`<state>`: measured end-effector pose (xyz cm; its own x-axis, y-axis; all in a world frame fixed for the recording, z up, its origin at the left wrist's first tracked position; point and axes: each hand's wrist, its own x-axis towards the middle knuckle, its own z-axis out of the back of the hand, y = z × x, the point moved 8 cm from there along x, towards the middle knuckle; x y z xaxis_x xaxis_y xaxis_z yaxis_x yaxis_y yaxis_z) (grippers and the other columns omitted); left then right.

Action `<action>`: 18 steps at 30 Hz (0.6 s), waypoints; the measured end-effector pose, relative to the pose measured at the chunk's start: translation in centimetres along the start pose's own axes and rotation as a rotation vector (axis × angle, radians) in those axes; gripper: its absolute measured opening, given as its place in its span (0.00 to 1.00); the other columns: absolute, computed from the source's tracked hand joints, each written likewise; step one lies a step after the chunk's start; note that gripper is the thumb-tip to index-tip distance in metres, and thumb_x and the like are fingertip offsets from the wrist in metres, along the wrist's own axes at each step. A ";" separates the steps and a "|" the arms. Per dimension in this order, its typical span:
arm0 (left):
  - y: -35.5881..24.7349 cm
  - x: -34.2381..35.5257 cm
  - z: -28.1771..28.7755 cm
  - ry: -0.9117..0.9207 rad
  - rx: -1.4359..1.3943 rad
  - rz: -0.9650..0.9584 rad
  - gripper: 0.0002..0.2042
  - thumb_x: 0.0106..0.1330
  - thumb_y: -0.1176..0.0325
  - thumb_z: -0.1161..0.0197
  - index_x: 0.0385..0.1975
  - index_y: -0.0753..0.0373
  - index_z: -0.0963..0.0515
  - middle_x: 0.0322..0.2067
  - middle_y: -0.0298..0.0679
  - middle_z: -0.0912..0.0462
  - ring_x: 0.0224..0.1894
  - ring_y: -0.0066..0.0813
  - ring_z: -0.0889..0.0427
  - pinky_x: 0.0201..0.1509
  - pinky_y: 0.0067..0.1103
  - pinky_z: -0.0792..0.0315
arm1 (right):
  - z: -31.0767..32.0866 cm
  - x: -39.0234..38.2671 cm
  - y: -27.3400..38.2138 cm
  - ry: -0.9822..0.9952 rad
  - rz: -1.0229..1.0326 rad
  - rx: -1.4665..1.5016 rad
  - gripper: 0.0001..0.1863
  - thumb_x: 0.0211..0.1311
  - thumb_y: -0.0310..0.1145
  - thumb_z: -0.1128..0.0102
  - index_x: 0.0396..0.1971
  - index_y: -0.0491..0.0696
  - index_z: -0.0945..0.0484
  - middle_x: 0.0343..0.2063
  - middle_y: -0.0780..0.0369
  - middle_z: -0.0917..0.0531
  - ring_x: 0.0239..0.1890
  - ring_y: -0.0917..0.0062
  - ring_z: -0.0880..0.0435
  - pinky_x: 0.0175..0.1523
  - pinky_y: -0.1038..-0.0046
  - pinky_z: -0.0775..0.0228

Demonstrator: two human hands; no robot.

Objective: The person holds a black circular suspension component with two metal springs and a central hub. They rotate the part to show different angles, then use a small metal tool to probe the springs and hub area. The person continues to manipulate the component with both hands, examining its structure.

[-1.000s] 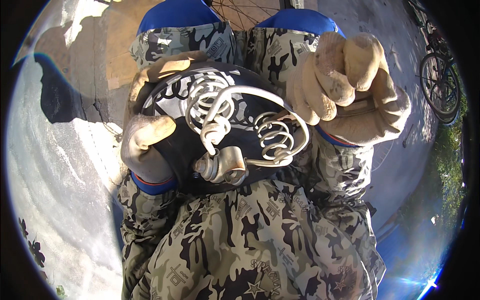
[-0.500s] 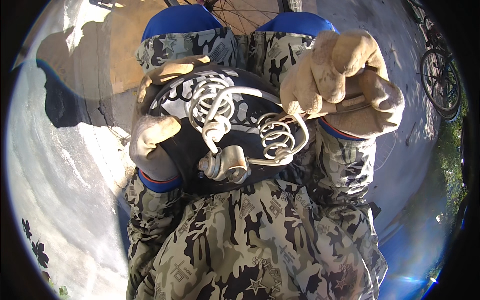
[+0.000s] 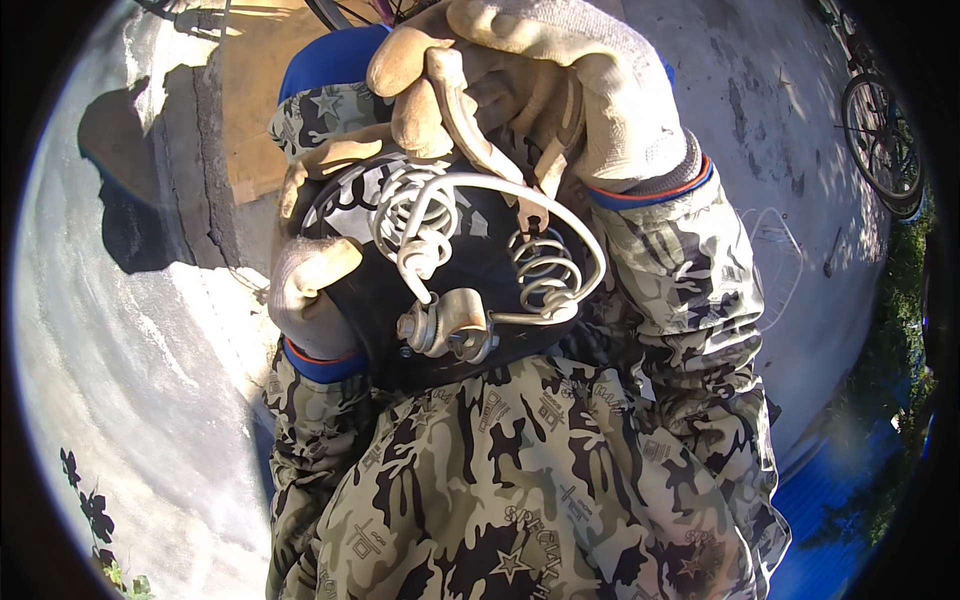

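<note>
A black bicycle saddle lies upside down on my lap. On its underside are a bent metal rail, two coil springs and a seat clamp with bolts. My left hand, in a beige work glove, grips the saddle's left edge, thumb on the near side. My right hand, also gloved, is closed round the spread handles of a pair of pliers above the saddle's far side. The pliers' rusty jaws point down at the top of the right spring; whether they grip the wire I cannot tell.
Part of a bicycle wheel shows beyond my knees, near a brown board on the concrete. Another bicycle stands at the far right beside green plants. My shadow falls on the ground at left.
My right hand has moved left and away from me and turned, bringing the pliers from sideways to pointing down at the right spring. Their handles now show spread. My left hand keeps its hold.
</note>
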<state>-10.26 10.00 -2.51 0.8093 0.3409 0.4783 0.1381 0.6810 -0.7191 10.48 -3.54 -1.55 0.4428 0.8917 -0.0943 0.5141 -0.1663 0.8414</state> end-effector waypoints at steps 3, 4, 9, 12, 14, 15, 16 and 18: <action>0.3 0.1 -0.2 0.032 0.076 0.046 0.04 0.59 0.80 0.30 0.32 0.64 0.16 0.30 0.42 0.13 0.32 0.36 0.13 0.37 0.25 0.21 | -0.6 1.8 0.0 0.152 0.216 -0.141 0.23 0.78 0.44 0.46 0.54 0.38 0.20 0.43 0.58 0.14 0.43 0.76 0.16 0.45 0.75 0.26; 0.4 0.2 -0.1 0.026 0.080 0.057 0.04 0.59 0.80 0.30 0.32 0.64 0.16 0.30 0.42 0.13 0.32 0.35 0.13 0.37 0.25 0.21 | -0.1 2.1 -0.6 0.130 0.192 -0.150 0.24 0.77 0.46 0.45 0.54 0.38 0.20 0.43 0.57 0.14 0.42 0.76 0.17 0.45 0.75 0.26; 0.3 -0.1 0.2 -0.003 0.112 0.020 0.03 0.60 0.78 0.29 0.30 0.63 0.16 0.29 0.42 0.13 0.31 0.36 0.13 0.36 0.25 0.21 | 0.6 1.0 -1.1 0.052 0.278 0.081 0.28 0.73 0.52 0.39 0.55 0.39 0.22 0.44 0.58 0.16 0.44 0.71 0.16 0.48 0.70 0.23; 1.0 -0.5 0.3 -0.012 0.069 0.067 0.03 0.61 0.77 0.28 0.30 0.63 0.16 0.28 0.41 0.13 0.31 0.35 0.13 0.37 0.25 0.20 | 1.0 -0.1 1.7 0.012 0.451 0.239 0.29 0.72 0.54 0.37 0.54 0.41 0.23 0.44 0.57 0.17 0.47 0.65 0.14 0.52 0.62 0.19; 1.3 -0.7 0.3 -0.036 0.039 0.060 0.03 0.62 0.76 0.28 0.30 0.63 0.17 0.29 0.41 0.13 0.31 0.34 0.13 0.37 0.24 0.20 | 1.4 -0.6 4.4 0.045 0.572 0.354 0.28 0.71 0.54 0.38 0.53 0.43 0.23 0.45 0.56 0.18 0.47 0.63 0.14 0.52 0.58 0.17; 1.5 -0.9 0.3 -0.044 0.044 0.062 0.03 0.62 0.76 0.29 0.31 0.64 0.17 0.29 0.41 0.13 0.31 0.34 0.13 0.37 0.24 0.20 | 1.7 -0.7 5.9 0.067 0.636 0.406 0.27 0.71 0.55 0.38 0.52 0.44 0.23 0.46 0.56 0.18 0.47 0.62 0.14 0.51 0.56 0.17; 1.8 -1.1 0.3 -0.047 0.044 0.066 0.03 0.62 0.76 0.29 0.31 0.64 0.17 0.29 0.41 0.14 0.31 0.34 0.13 0.37 0.24 0.20 | 1.6 -0.8 6.7 0.081 0.646 0.388 0.26 0.71 0.55 0.38 0.50 0.46 0.23 0.46 0.55 0.19 0.46 0.60 0.14 0.51 0.53 0.16; 2.3 -1.5 0.2 -0.059 0.050 0.079 0.02 0.62 0.76 0.30 0.31 0.64 0.18 0.29 0.41 0.14 0.31 0.33 0.14 0.37 0.24 0.20 | 1.4 -1.5 7.8 0.096 0.692 0.378 0.24 0.71 0.54 0.37 0.49 0.47 0.23 0.48 0.54 0.19 0.46 0.57 0.14 0.50 0.51 0.16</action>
<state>-11.26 11.22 -4.77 0.7813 0.4312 0.4512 0.0457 0.6814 -0.7304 14.79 -6.78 4.40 0.6963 0.5631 0.4450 0.3676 -0.8123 0.4528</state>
